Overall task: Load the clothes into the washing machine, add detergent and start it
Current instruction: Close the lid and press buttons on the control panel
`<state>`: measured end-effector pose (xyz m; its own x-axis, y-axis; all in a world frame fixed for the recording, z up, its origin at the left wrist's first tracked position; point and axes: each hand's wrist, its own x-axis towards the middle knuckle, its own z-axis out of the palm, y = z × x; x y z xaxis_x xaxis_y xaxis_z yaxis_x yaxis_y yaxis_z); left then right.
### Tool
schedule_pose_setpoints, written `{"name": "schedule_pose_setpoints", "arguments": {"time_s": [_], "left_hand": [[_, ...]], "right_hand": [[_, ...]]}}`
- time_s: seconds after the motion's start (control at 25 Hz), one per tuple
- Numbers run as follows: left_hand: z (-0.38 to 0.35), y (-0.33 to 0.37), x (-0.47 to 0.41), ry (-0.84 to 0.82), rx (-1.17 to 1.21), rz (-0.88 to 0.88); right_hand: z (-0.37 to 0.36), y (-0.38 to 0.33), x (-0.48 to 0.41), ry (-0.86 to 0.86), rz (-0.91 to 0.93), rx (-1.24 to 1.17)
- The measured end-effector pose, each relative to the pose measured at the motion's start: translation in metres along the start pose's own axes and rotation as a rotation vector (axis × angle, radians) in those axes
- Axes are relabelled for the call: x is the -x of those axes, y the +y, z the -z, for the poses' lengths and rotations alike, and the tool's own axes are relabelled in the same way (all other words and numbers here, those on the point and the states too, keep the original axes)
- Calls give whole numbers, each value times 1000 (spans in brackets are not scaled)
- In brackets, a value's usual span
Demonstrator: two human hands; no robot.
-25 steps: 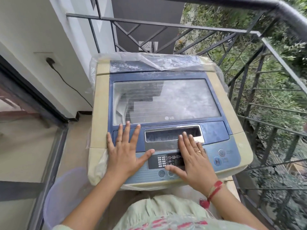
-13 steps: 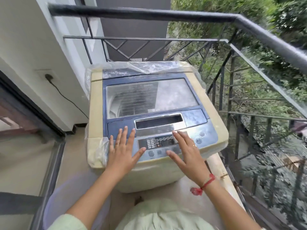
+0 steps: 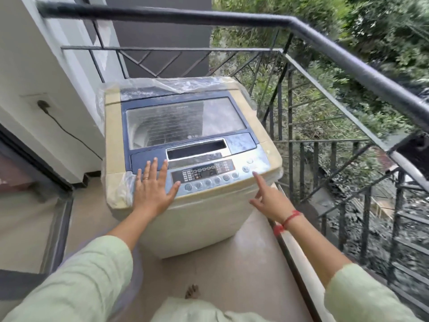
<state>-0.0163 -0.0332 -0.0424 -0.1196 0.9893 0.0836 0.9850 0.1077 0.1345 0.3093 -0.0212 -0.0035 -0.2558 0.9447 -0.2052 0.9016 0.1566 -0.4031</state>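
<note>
A cream top-loading washing machine (image 3: 204, 219) with a blue lid stands on the balcony, its glass lid (image 3: 183, 122) closed. The control panel (image 3: 204, 173) with round buttons runs along its front edge. My left hand (image 3: 153, 189) lies flat with spread fingers on the machine's front left corner, beside the panel. My right hand (image 3: 269, 198) hovers at the front right corner, index finger extended toward the panel's right end, holding nothing. No clothes or detergent are in sight.
A black metal railing (image 3: 325, 43) encloses the balcony at the back and right, close to the machine. A plug and cable (image 3: 44, 105) hang on the white wall at left. A sliding door frame (image 3: 58, 228) runs along the left. Clear plastic wrap (image 3: 176, 84) covers the machine's back.
The view has pulled back from the machine. My right hand came off the control panel and moved right, now pointing with one finger. My left hand stays flat on the front left.
</note>
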Motion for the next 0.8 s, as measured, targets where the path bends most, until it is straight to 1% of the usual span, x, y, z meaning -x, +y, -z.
{"name": "schedule_pose_setpoints", "arguments": {"time_s": [0.16,0.28,0.44,0.56,0.8], "left_hand": [[1,2,0,19,-1,4],[-2,0,0,25,-16,10],[-10,-1,-3,55,-18,22],[-10,-2,-1,84,-1,7],[-8,-2,-1,87,6,-7]], "right_hand": [[20,12,-43,-67,13,122],[26,16,-54,-95,51,176],[18,16,-55,-72,133,178],[16,18,-55,-63,109,178],[27,16,-64,-77,90,152]]}}
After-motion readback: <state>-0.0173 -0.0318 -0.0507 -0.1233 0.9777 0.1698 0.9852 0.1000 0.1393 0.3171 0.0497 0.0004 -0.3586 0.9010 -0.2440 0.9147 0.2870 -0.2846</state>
